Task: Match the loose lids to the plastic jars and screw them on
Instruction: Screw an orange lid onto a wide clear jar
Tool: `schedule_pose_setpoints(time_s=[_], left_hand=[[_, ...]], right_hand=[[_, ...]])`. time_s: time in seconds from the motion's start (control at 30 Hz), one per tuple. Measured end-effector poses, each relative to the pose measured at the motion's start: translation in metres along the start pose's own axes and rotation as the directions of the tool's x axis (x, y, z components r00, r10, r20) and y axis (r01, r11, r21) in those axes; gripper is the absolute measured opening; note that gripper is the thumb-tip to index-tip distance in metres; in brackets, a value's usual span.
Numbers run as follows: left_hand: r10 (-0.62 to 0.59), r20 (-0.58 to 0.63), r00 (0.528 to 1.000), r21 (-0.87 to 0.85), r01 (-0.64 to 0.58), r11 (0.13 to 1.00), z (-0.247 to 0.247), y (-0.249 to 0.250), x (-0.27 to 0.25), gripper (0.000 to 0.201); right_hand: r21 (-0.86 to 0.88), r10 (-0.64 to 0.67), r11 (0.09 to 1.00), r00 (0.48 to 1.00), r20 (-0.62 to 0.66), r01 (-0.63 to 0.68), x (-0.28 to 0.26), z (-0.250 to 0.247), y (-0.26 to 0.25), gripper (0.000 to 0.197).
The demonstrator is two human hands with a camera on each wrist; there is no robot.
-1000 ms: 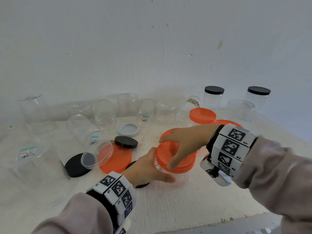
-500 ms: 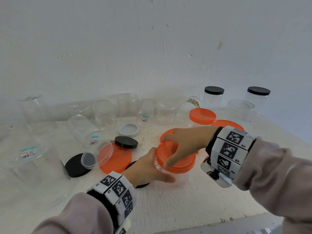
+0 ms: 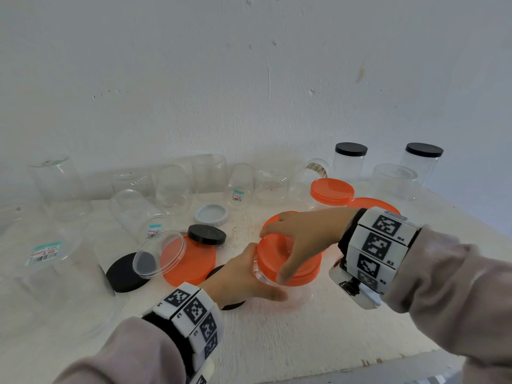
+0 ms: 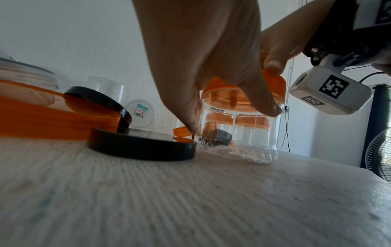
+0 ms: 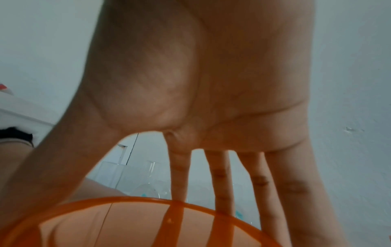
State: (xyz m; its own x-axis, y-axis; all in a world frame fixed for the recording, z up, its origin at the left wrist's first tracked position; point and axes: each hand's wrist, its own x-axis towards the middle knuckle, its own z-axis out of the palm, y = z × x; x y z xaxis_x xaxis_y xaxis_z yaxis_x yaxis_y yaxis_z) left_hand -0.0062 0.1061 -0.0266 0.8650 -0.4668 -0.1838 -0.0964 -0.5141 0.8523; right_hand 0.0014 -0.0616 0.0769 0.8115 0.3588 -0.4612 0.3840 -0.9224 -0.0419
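Orange lid (image 3: pixel 288 260) sits on the clear jar (image 3: pixel 297 293) at table (image 3: pixel 304 342) centre; right hand (image 3: pixel 307 239) grips its rim, left hand (image 3: pixel 243 275) clasps the jar from nine o'clock. Left wrist view: fingers (image 4: pixel 262 98) curled around the jar (image 4: pixel 243 130), black lid (image 4: pixel 143 148) at nine o'clock. Right wrist view: fingers (image 5: pixel 222 180) spread over the lid (image 5: pixel 135 224).

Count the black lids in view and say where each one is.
5. Two are screwed on clear jars at the back right. One small lid leans on the loose orange lid. One large lid lies at front left. One sits mostly hidden under the left hand. Others may be hidden.
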Motion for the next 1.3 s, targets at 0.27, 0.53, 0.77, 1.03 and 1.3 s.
schedule_pose_setpoints(time_s=[0.27, 0.53, 0.77, 1.03, 1.3], left_hand=[[0.002, 0.004, 1.000, -0.011, -0.002, 1.000, 0.001, 0.004, -0.002, 0.103], [0.006, -0.009, 1.000, -0.012, -0.006, 1.000, 0.003, 0.006, -0.003, 0.094], [0.016, -0.025, 1.000, 0.011, -0.015, 1.000, 0.004, 0.006, -0.003, 0.089], [0.012, -0.046, 0.999, 0.022, -0.011, 1.000, 0.005, 0.004, -0.003, 0.091], [0.004, -0.033, 0.999, 0.020, -0.004, 1.000, 0.005, 0.003, -0.003, 0.090]], right_hand=[[0.017, -0.058, 0.998, 0.998, 0.000, 0.058, 0.000, 0.011, 0.008, 0.101], [0.017, -0.079, 0.997, 0.992, -0.101, 0.081, 0.002, 0.028, 0.017, 0.095], [0.041, -0.086, 0.994, 0.966, -0.245, 0.099, 0.001, 0.049, 0.016, 0.089], [0.053, -0.046, 0.996, 0.941, -0.334, 0.067, 0.000, 0.057, 0.009, 0.087], [0.053, -0.020, 0.998, 0.940, -0.340, 0.041, -0.001, 0.059, 0.006, 0.085]])
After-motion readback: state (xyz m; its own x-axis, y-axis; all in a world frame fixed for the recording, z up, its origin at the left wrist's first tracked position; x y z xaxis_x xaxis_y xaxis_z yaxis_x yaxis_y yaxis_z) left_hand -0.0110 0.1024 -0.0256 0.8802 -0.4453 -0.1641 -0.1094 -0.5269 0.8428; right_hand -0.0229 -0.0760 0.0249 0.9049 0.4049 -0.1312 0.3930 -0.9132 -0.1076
